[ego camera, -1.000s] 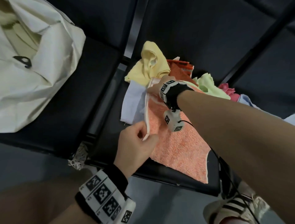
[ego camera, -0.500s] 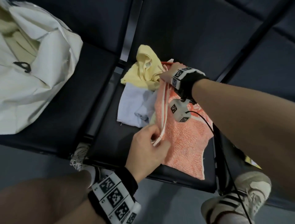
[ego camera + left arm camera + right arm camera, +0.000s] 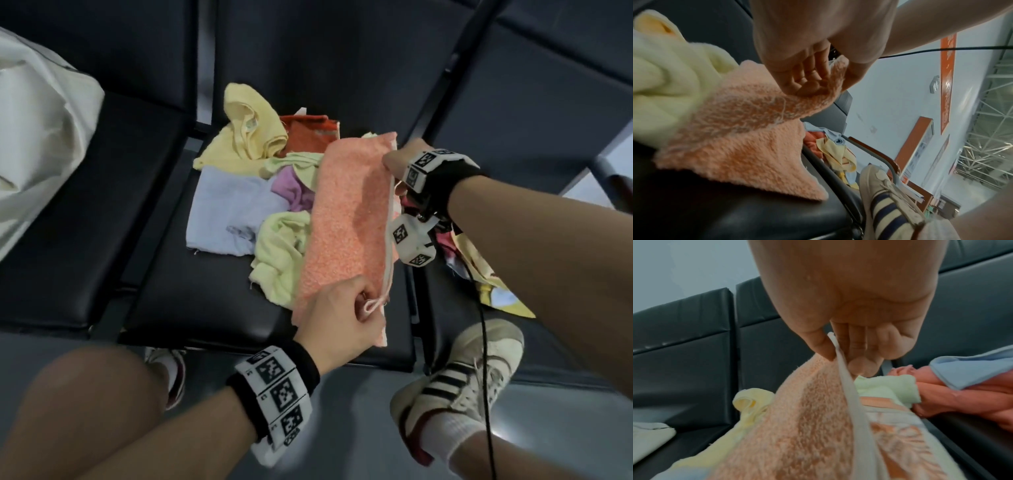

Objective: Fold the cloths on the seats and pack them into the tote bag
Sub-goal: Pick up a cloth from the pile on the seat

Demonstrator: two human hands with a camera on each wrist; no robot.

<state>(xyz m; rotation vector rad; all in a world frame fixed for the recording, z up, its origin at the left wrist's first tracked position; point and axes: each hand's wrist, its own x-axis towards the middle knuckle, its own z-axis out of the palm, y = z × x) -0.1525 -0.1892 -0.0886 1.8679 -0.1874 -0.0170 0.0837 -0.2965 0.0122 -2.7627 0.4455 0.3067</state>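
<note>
Head view: nearest the camera, the left hand (image 3: 337,317) pinches the near end of the orange cloth (image 3: 346,219) by its white hem, thumb and curled fingers closed on the edge. Half a second ago that cloth lay spread with its pale hem running down its left side beside the lilac cloth; now the hem runs along the cloth's right side, the folded cloth is narrower and has swung over the pile, and the right hand has moved out to the right of where it was. At the orange cloth's far end the right hand (image 3: 399,162) grips the hem corner; in the right wrist view the thumb and fingers (image 3: 857,347) close on the white edge band.

The orange cloth is fuzzy terry, doubled lengthwise into a long strip, held taut between the two hands over the middle black seat (image 3: 205,308), its near end drooping onto the seat's front edge.

Left of the orange cloth lie a pale green cloth (image 3: 279,255), a lilac cloth (image 3: 226,219) and a small purple one (image 3: 291,186). Beyond the orange cloth's far-left corner are a yellow cloth (image 3: 246,133) and a darker red-orange cloth (image 3: 308,132). Right of the orange cloth, more cloths show under the right forearm on the next seat. Well to the left of the orange cloth, on another seat, sits the cream tote bag (image 3: 37,137).
</note>
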